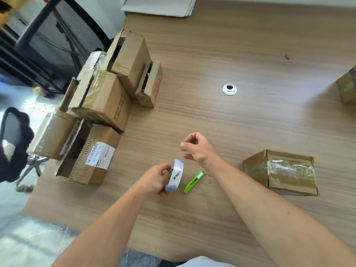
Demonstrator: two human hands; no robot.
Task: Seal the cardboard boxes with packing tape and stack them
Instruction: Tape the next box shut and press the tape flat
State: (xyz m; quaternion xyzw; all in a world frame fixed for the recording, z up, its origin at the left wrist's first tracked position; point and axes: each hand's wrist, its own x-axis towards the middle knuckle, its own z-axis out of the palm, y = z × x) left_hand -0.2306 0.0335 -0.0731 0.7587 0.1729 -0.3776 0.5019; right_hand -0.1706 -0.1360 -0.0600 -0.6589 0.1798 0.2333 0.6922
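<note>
My left hand (157,179) grips a roll of clear packing tape (176,177) with a white printed core, held upright just above the table. My right hand (200,149) hovers a little above and right of the roll, fingers curled with thumb and forefinger pinched together; whether a tape end is between them I cannot tell. A taped cardboard box (285,172) lies on the table to the right. Several open, worn cardboard boxes (104,105) crowd the table's left side, one with a white shipping label (100,155).
A green utility knife (193,182) lies on the wooden table (231,122) just under my right wrist. A round cable grommet (229,89) sits mid-table. Another taped box (347,85) pokes in at the right edge. Flat white sheets (159,5) lie at the far edge. Black office chairs stand left.
</note>
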